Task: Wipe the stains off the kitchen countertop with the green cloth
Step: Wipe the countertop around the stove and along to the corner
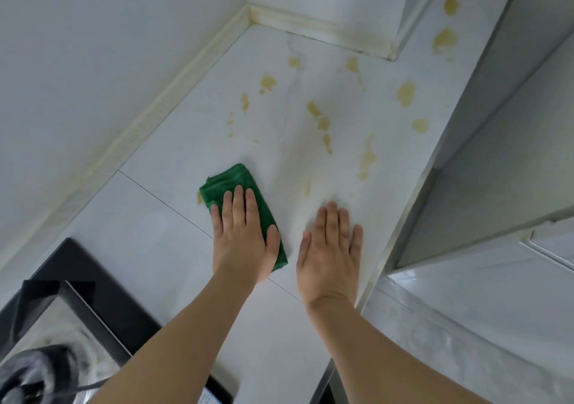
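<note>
A folded green cloth (234, 183) lies on the white countertop (161, 217). My left hand (245, 236) presses flat on the cloth with straight fingers. My right hand (330, 248) rests flat on the bare countertop just right of the cloth, fingers straight. Several yellowish-brown stains (320, 117) spread across the counter beyond both hands, up toward the back corner. A small stain (198, 198) shows at the cloth's left edge, and two larger stains (444, 40) sit on the far right strip.
A black stove top (93, 282) with a burner (34, 372) sits at the lower left. White walls meet the counter along a grimy sealant strip (174, 93). The counter's front edge (400, 226) runs along the right, with cabinet fronts below.
</note>
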Demonstrator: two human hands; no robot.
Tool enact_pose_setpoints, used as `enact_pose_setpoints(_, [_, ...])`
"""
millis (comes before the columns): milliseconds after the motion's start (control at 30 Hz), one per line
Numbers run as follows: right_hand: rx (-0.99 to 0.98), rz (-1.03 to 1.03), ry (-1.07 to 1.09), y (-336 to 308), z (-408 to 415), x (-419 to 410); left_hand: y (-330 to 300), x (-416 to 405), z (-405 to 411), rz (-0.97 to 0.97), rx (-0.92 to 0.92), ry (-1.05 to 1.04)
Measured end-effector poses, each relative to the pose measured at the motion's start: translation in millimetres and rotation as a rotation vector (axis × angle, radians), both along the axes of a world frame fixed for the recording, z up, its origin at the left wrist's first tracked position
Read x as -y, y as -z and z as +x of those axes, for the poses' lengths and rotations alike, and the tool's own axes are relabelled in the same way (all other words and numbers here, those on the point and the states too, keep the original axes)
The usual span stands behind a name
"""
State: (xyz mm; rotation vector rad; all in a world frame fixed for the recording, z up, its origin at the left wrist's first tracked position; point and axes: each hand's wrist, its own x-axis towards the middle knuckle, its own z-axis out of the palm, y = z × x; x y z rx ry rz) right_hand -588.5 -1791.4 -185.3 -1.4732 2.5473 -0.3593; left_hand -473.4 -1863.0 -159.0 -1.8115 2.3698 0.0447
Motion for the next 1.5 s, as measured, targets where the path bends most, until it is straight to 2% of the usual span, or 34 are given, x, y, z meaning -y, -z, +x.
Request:
enact_pose_setpoints(67, [-0.019,-0.044,0.018,1.2,0.3,-0.7,-0.4,16.9,1.3,-0.006,-0.002,0.158])
enact_pose_setpoints(200, [-0.021,-0.084,0.034,1.3,0.3,0.9,-4.7,73.7,-5.9,0.087,0.024,0.618])
enact_pose_setpoints(267, [-0.025,-0.083,0.034,0.2,1.1,1.9,-4.6,100.8,-24.0,0.087,0.07,0.713])
enact_pose_setpoints(300, [-0.03,-0.083,0.038,-0.4,1.3,2.8,-2.1,111.0,-37.4,0.071,0.074,0.68])
enact_pose_setpoints(467, [-0.053,-0.092,0.063,-1.1,1.0,4.9,7.5,125.3,-94.8,-0.016,-0.035,0.251])
enact_pose_setpoints(600, [-0.079,-0.082,0.067,-0.8,-1.3,5.3,5.2,100.8,-73.5,-0.008,-0.072,0.276])
enact_pose_setpoints(733, [-0.078,-0.076,0.068,-2.4,0.8,5.9,1.6,39.8,-4.2,0.002,-0.143,0.324])
enact_pose_setpoints(900, [-0.061,-0.039,0.039,-3.5,0.3,4.5,7.1,-6.1,55.8,-0.014,-0.072,0.319])
enact_pose_setpoints(1133, [-0.037,-0.058,0.038,-1.0,0.6,2.5,6.4,10.0,23.6,0.008,-0.022,0.168])
enact_pose_setpoints(1367, [-0.064,-0.098,0.042,-0.2,0.4,3.5,1.8,101.7,-94.5,0.014,-0.109,-0.084])
enact_pose_setpoints(1500, [-0.091,-0.093,0.012,1.7,0.2,4.1,5.1,104.4,-82.7,0.002,-0.117,0.03])
